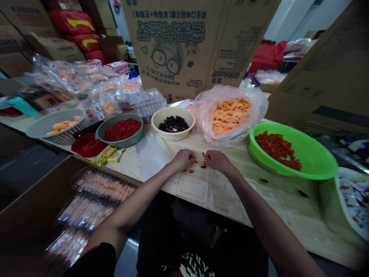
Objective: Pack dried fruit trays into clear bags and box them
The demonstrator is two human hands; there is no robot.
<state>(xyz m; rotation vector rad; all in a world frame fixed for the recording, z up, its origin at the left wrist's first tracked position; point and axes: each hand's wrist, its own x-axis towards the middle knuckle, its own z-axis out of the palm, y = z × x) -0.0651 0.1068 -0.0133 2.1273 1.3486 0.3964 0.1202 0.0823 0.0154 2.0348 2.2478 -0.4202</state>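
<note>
Pinched closed on something too small to tell, left hand (185, 159) and right hand (218, 159) sit beside orange pieces (191, 171), green bowl (315, 156) at three o'clock, presumably for easy reach.

Two bare hands (186, 158); two small orange pieces (191, 171) at six o'clock from the left one. Around them, four round bowls: one bright green bowl (317, 159) at three, one cream bowl (173, 135) at eleven, one grey-green bowl (123, 144) and one small red bowl (86, 153) towards nine.

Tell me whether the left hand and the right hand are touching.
Apart. The head view shows a plain gap between the left hand and the right hand, fingertips facing across it.
</note>
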